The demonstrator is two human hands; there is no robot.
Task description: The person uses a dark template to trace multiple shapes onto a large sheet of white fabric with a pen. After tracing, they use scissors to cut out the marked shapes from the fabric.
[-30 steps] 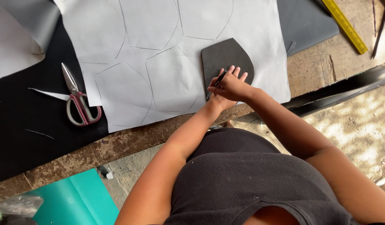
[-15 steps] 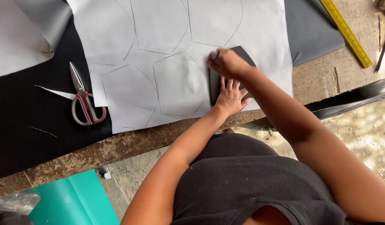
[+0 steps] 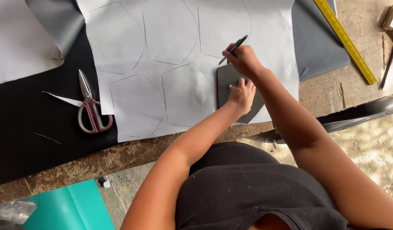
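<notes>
One dark grey template [image 3: 230, 83], flat with a pointed near corner, lies on the pale grey sheet [image 3: 171, 51] at its right near part. The left hand [image 3: 242, 94] presses it flat, fingers spread. The right hand [image 3: 243, 59] grips one black pen [image 3: 233, 49]. One pair of scissors [image 3: 91, 111] lies at the left.

Left hand [image 3: 242, 94] pins a dark template [image 3: 230, 85] on grey sheet [image 3: 171, 51]; right hand [image 3: 244, 59] holds a pen [image 3: 233, 49].

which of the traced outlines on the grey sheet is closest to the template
The outline just left of the dark template, under the left hand; the others lie farther left or higher.
</notes>
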